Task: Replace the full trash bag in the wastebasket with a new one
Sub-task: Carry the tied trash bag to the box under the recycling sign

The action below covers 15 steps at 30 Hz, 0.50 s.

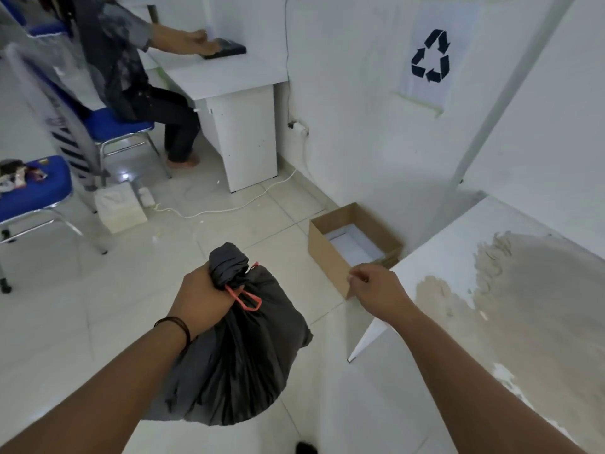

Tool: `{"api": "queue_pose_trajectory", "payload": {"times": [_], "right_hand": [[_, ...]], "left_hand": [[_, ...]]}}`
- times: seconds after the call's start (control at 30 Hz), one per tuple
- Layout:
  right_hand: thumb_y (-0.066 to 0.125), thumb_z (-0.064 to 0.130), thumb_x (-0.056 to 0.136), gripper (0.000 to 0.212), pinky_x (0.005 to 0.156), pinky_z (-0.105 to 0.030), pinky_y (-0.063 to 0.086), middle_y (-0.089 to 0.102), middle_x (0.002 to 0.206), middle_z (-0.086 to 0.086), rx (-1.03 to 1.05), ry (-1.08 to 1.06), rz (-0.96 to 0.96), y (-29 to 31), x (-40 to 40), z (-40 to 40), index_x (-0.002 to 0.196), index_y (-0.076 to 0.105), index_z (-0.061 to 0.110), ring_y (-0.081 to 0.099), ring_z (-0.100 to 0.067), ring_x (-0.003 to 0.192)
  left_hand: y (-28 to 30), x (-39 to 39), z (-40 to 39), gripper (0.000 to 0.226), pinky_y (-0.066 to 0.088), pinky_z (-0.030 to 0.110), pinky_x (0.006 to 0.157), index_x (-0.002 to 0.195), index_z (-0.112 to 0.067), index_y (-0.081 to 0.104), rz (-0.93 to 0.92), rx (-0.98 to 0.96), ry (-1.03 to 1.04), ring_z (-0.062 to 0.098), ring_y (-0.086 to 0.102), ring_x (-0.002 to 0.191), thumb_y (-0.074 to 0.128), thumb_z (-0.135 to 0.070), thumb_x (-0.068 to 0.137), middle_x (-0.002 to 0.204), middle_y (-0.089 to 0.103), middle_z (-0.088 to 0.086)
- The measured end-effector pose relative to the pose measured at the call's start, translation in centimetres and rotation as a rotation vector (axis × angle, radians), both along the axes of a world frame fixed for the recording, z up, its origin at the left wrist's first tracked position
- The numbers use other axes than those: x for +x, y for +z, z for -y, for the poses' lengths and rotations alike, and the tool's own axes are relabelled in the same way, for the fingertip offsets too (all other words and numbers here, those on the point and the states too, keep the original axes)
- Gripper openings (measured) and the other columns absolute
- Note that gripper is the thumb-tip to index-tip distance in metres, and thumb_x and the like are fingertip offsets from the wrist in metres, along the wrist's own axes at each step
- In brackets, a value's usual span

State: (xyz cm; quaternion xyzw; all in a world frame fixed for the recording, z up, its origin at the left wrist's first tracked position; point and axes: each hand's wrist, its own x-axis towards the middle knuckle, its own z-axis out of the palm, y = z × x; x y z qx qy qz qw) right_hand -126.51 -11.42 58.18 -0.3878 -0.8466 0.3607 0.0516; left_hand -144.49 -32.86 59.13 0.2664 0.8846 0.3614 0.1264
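The full black trash bag hangs in mid-air over the tiled floor, carried by its gathered neck. That neck is tied off with a red drawstring, whose loop dangles just beside the knuckles. The left hand is the grip on it: fingers wrapped tight round the bunched plastic, the bag's bulk hanging straight below the fist, long axis roughly vertical. The right hand is loosely curled, fingertips pinched together, with nothing visibly in it; it hovers apart from the bag, over the near corner of a cardboard box.

The box stands open on the floor against the wall, under a paper recycling sign, and it holds what looks like flat white sheets. It lies ahead and to the right of the bag, nearer the right hand. No wastebasket and no fresh bag show here, so the lining step seems yet to come.

A worn white surface fills the right side.
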Motion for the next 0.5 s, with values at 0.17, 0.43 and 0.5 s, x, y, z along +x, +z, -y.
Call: {"api": "queue_pose_trajectory", "payload": {"times": [0.17,0.43,0.5], "right_hand": [[0.049,0.025,0.092,0.017,0.057,-0.013,0.033,0.06,0.083,0.006,-0.003,-0.059,-0.006,-1.4,-5.9,-5.3,0.092,0.063,0.016,0.054,-0.01,0.076],[0.049,0.024,0.092,0.017,0.069,-0.023,0.038,0.063,0.088,0.0,-0.099,-0.234,0.071,-2.7,-13.8,-14.7,0.087,0.062,0.013,0.059,-0.021,0.089],[0.049,0.025,0.093,0.028,0.078,-0.022,0.037,0.065,0.11,-0.003,-0.114,-0.301,0.083,-2.6,-15.0,-16.8,0.11,0.064,0.01,0.058,-0.02,0.104]], "left_hand": [[-0.7,-8.0,-5.8,0.021,0.038,0.022,0.055,0.068,-0.008,0.049,-0.024,-0.038,-0.062,0.012,0.046,0.06,0.063,-0.016,0.082,0.065,0.054,0.002],[-1.4,-18.6,-16.2,0.021,0.033,0.022,0.053,0.067,-0.005,0.047,0.048,-0.084,-0.187,0.013,0.04,0.058,0.06,-0.01,0.082,0.062,0.053,0.007],[-1.6,-21.0,-19.1,0.02,0.034,0.02,0.052,0.067,-0.005,0.049,0.048,-0.096,-0.223,0.011,0.041,0.056,0.062,-0.012,0.081,0.06,0.054,0.005]]}}
